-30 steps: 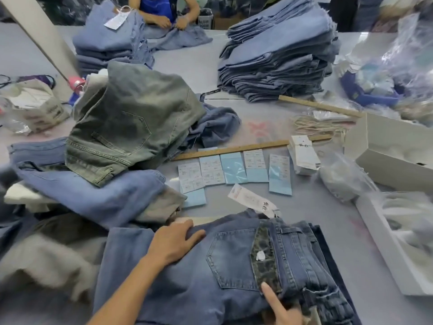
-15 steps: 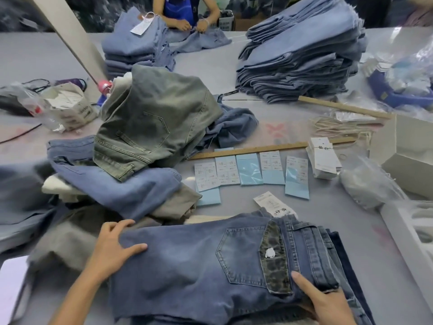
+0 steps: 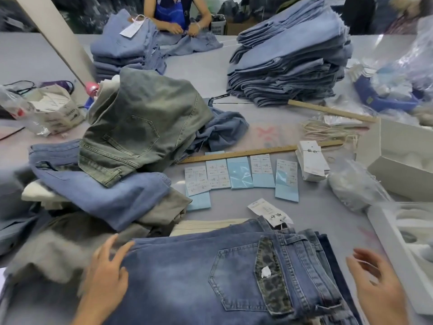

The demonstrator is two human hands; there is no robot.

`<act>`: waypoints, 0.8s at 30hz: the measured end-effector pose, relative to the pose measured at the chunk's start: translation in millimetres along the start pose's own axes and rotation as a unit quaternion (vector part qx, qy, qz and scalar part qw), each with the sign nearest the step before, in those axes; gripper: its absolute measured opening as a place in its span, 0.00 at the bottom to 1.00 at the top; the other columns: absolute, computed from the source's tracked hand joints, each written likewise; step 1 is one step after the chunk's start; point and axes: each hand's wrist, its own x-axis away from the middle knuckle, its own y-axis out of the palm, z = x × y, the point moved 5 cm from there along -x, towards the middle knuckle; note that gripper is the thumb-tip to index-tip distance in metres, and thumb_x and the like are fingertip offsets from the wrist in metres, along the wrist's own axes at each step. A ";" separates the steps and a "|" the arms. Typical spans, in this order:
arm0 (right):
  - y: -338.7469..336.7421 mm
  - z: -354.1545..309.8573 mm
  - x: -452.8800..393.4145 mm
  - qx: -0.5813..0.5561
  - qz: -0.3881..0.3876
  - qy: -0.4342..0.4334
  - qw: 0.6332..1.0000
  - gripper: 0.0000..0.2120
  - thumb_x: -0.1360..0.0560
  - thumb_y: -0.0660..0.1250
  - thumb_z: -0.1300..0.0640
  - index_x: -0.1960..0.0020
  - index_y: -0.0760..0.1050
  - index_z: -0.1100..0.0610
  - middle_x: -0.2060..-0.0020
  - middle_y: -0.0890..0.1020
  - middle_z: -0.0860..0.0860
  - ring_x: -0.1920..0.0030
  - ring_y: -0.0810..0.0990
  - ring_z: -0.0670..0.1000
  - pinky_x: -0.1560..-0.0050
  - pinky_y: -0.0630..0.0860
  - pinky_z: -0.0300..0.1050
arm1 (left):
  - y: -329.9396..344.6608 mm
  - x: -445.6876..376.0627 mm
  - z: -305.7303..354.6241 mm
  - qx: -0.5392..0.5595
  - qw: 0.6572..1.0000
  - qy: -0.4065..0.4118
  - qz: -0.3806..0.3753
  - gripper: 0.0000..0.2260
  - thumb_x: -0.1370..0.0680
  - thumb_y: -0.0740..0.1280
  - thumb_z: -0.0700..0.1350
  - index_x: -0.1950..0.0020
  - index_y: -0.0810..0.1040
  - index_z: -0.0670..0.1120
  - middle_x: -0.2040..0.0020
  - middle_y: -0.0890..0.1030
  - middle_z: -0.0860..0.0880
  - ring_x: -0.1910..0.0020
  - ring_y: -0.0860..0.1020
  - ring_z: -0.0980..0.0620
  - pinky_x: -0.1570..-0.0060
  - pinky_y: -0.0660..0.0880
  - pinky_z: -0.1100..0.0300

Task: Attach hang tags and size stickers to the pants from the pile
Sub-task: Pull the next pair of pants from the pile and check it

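Folded blue jeans (image 3: 182, 273) lie at the near edge, back pocket up, with a white size sticker (image 3: 266, 271) on the leopard-print pocket strip. A white hang tag (image 3: 269, 211) sticks out from their waistband. My left hand (image 3: 106, 275) rests flat on the jeans' left side, fingers spread. My right hand (image 3: 377, 285) hovers open just right of the waistband, holding nothing. Sticker sheets (image 3: 241, 175) lie in a row beyond the jeans. A stack of hang tags (image 3: 311, 160) stands to their right. An untidy pile of pants (image 3: 131, 141) sits at the left.
A tall stack of folded jeans (image 3: 290, 59) stands at the back right. White boxes (image 3: 403, 153) line the right edge. Wooden rulers (image 3: 257, 151) and loose strings (image 3: 328, 132) lie mid-table. A person (image 3: 178, 17) works on jeans at the far side beside a smaller tagged stack (image 3: 121, 50).
My left hand slid leftward along the jeans. My right hand lifted off the waistband corner and moved right, now open above the table.
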 end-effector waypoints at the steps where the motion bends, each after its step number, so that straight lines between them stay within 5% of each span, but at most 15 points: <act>1: 10.6 -5.7 -18.1 0.036 -0.023 -0.032 0.999 0.09 0.23 0.72 0.62 0.47 0.78 0.50 0.51 0.84 0.50 0.58 0.79 0.34 0.58 0.73 0.24 | 0.0 -0.9 18.5 -0.030 0.999 0.016 0.034 0.25 0.32 0.61 0.43 0.38 0.84 0.43 0.33 0.75 0.33 0.42 0.76 0.30 0.48 0.76 0.33; 5: 103.2 -18.7 -81.4 0.147 -0.203 0.025 0.968 0.22 0.21 0.71 0.50 0.31 0.74 0.57 0.40 0.81 0.56 0.43 0.80 0.54 0.43 0.77 0.51 | 23.1 -18.1 124.6 0.095 0.991 0.093 0.030 0.22 0.22 0.58 0.53 0.34 0.81 0.45 0.33 0.78 0.43 0.37 0.77 0.41 0.39 0.76 0.41; 7: 150.1 -14.9 -93.0 0.162 -0.304 0.114 0.932 0.24 0.23 0.73 0.49 0.33 0.76 0.62 0.43 0.83 0.57 0.45 0.82 0.57 0.53 0.78 0.48 | 45.2 -26.3 174.6 0.149 0.979 0.132 -0.030 0.21 0.18 0.58 0.57 0.33 0.80 0.48 0.34 0.78 0.47 0.36 0.78 0.45 0.35 0.75 0.46; 9: 176.9 -8.6 -97.7 0.157 -0.370 0.143 0.904 0.14 0.24 0.75 0.58 0.41 0.81 0.63 0.53 0.86 0.56 0.54 0.86 0.55 0.56 0.82 0.49 | 70.4 -32.6 209.5 0.184 0.967 0.141 -0.104 0.16 0.17 0.61 0.56 0.31 0.77 0.54 0.32 0.77 0.55 0.31 0.74 0.53 0.30 0.71 0.51; 13: 182.7 -14.7 -108.7 0.044 -0.381 0.070 0.921 0.06 0.23 0.71 0.64 0.46 0.80 0.59 0.48 0.86 0.59 0.54 0.85 0.53 0.53 0.80 0.47 | 92.1 -51.2 238.1 0.344 0.924 0.037 -0.164 0.12 0.18 0.68 0.50 0.38 0.75 0.65 0.38 0.78 0.61 0.39 0.75 0.66 0.38 0.72 0.68; 15: 173.1 -30.1 -107.1 -0.017 -0.386 0.014 0.922 0.03 0.22 0.71 0.60 0.49 0.82 0.54 0.50 0.87 0.54 0.50 0.85 0.53 0.51 0.78 0.45 | 96.0 -65.6 240.0 0.445 0.878 -0.062 -0.165 0.13 0.20 0.71 0.47 0.40 0.75 0.63 0.43 0.81 0.54 0.44 0.80 0.61 0.45 0.76 0.68; 17: 162.8 -45.3 -98.4 -0.054 -0.418 -0.017 0.906 0.04 0.21 0.71 0.56 0.49 0.84 0.51 0.50 0.87 0.50 0.48 0.86 0.51 0.51 0.80 0.43 | 98.1 -78.7 242.9 0.524 0.822 -0.131 -0.179 0.17 0.23 0.73 0.49 0.36 0.74 0.58 0.44 0.83 0.51 0.43 0.82 0.53 0.42 0.79 0.59; 20: 153.0 -64.6 -85.2 -0.086 -0.480 -0.025 0.872 0.09 0.24 0.70 0.51 0.47 0.85 0.53 0.49 0.87 0.53 0.47 0.86 0.52 0.49 0.82 0.44 | 91.6 -93.1 261.7 0.605 0.760 -0.108 -0.212 0.30 0.28 0.76 0.51 0.28 0.71 0.53 0.43 0.85 0.50 0.44 0.84 0.51 0.45 0.81 0.55; 24: 147.2 -73.0 -79.1 -0.063 -0.488 -0.044 0.869 0.09 0.20 0.68 0.55 0.48 0.85 0.57 0.52 0.87 0.52 0.53 0.84 0.47 0.54 0.78 0.37 | 71.8 -96.7 292.1 0.622 0.749 -0.044 -0.223 0.23 0.28 0.78 0.47 0.34 0.79 0.48 0.46 0.85 0.44 0.51 0.84 0.47 0.56 0.81 0.58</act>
